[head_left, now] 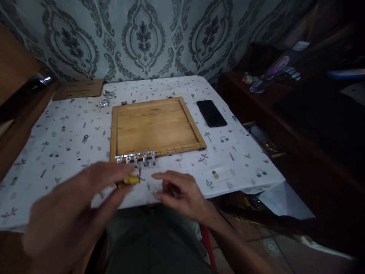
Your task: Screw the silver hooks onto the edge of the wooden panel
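Closest to the camera, large and blurred: left hand (67, 205), closed in a pinch of thumb and forefinger around a small yellow piece (132, 179). Behind everything, spread across the far side: grey-and-white patterned curtain (145, 34). Before it, bench (242, 160) under a white cloth (68, 142) printed with little plants, birds and rainbows. Off to the right, in deep shadow: dark reddish furniture (281, 120). Lying flat near the middle of the bench: framed wooden panel (154, 127), with small dark marks along the right part of its near edge. At the far left corner of the bench, flat: brown cardboard (81, 90). Just short of the panel's near edge, to the right of the yellow piece: right hand (184, 193), with thumb and forefinger parted by a narrow gap and the other fingers curled in. Right of the panel, well apart from both hands: black phone (211, 113), lying flat. Lined up along the left part of the panel's near edge: five silvery metal fittings (136, 156); cannot tell whether fastened or merely resting. Beside the cardboard: more loose shiny metal pieces (104, 103). Smallest: thin tip of the yellow piece, pointing toward the right hand, apart from it.
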Demonstrator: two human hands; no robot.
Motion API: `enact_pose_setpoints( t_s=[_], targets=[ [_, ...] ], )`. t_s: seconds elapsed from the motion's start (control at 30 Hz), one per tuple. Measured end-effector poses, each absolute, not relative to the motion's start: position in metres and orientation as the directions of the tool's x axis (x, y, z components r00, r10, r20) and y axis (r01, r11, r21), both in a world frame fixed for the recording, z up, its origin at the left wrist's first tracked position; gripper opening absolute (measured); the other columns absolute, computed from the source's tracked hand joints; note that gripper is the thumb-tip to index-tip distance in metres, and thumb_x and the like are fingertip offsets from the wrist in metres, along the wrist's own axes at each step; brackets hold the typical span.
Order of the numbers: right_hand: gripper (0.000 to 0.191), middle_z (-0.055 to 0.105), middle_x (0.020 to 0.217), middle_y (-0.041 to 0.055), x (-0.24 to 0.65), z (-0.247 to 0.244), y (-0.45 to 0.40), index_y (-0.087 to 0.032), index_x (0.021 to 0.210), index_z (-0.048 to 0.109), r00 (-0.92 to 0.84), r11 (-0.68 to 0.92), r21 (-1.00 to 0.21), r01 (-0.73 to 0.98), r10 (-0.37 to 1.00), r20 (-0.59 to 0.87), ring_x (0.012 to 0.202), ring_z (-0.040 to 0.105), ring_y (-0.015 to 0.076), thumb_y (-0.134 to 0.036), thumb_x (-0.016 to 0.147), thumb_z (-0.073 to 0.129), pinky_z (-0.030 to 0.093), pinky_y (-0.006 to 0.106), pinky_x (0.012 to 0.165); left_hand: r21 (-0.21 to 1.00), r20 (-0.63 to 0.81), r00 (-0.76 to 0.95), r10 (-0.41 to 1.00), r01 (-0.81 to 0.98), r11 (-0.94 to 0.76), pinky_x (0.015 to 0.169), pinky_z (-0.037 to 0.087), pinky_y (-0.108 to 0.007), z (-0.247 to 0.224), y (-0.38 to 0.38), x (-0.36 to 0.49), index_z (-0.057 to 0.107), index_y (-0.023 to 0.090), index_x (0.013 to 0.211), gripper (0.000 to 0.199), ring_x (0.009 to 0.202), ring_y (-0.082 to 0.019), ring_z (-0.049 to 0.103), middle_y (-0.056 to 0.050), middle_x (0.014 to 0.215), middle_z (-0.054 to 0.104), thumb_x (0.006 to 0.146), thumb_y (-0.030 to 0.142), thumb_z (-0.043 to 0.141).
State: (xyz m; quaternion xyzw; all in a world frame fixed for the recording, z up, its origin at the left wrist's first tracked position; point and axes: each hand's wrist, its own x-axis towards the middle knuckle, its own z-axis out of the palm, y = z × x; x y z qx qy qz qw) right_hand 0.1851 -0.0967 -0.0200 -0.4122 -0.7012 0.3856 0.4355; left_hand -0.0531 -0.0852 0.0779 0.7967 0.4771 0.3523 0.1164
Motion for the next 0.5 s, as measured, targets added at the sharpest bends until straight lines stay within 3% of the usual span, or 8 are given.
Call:
enact_pose_setpoints(
  t_s=[0.07, 0.13, 0.2, 0.27, 0.5],
  targets=[
    [0.042, 0.065, 0.079, -0.0007, 0.172, -0.025, -0.112, -0.022, 0.128, 0.066, -0.313, 0.44, -0.876, 0.199, 0.875, 0.368, 0.064, 0.056, 0.0117, -0.046, 0.094, 0.068, 0.045, 0.024, 0.058, 0.487, 0.366, 0.562, 0.742, 0.564, -0.667, 0.074, 0.07, -0.04, 0.067, -0.097, -0.062, 0.062, 0.046, 0.132, 0.042, 0.094, -0.024, 0.076, 0.003, 0.115, 0.076, 0.095, 0.026, 0.058],
    [0.044, 0.066, 0.08, 0.0003, 0.159, -0.029, -0.123, -0.023, 0.127, 0.066, -0.348, 0.441, -0.877, 0.191, 0.866, 0.359, 0.066, 0.057, 0.0129, -0.052, 0.093, 0.066, 0.046, 0.025, 0.06, 0.556, 0.331, 0.659, 0.675, 0.442, -0.704, 0.067, 0.071, -0.032, 0.056, -0.107, -0.064, 0.059, 0.045, 0.135, 0.048, 0.089, -0.022, 0.077, 0.002, 0.113, 0.077, 0.094, 0.021, 0.057],
    [0.035, 0.065, 0.077, 0.0001, 0.15, -0.032, -0.128, -0.022, 0.115, 0.071, -0.392, 0.397, -0.895, 0.202, 0.87, 0.298, 0.063, 0.054, 0.0125, -0.05, 0.094, 0.067, 0.045, 0.026, 0.061, 0.647, 0.318, 0.499, 0.806, 0.508, -0.569, 0.067, 0.071, -0.031, 0.048, -0.114, -0.058, 0.062, 0.044, 0.128, 0.044, 0.09, -0.022, 0.077, 0.001, 0.109, 0.077, 0.094, 0.018, 0.058],
    [0.028, 0.065, 0.075, -0.0001, 0.143, -0.035, -0.129, -0.021, 0.103, 0.072, -0.429, 0.348, -0.916, 0.201, 0.871, 0.237, 0.061, 0.053, 0.012, -0.047, 0.096, 0.064, 0.044, 0.025, 0.059, 0.694, 0.331, 0.404, 0.853, 0.508, -0.51, 0.067, 0.071, -0.03, 0.042, -0.119, -0.052, 0.066, 0.041, 0.119, 0.032, 0.086, -0.021, 0.077, 0.0, 0.103, 0.077, 0.096, 0.021, 0.057],
    [0.022, 0.061, 0.072, -0.0023, 0.136, -0.038, -0.119, -0.021, 0.083, 0.064, -0.484, 0.33, -0.932, 0.152, 0.847, 0.221, 0.064, 0.052, 0.011, -0.039, 0.095, 0.064, 0.04, 0.024, 0.061, 0.732, 0.26, 0.435, 0.862, 0.493, -0.47, 0.074, 0.07, -0.03, 0.028, -0.111, -0.064, 0.064, 0.038, 0.12, 0.027, 0.091, -0.02, 0.077, 0.0, 0.107, 0.077, 0.097, 0.026, 0.058]
  ],
)
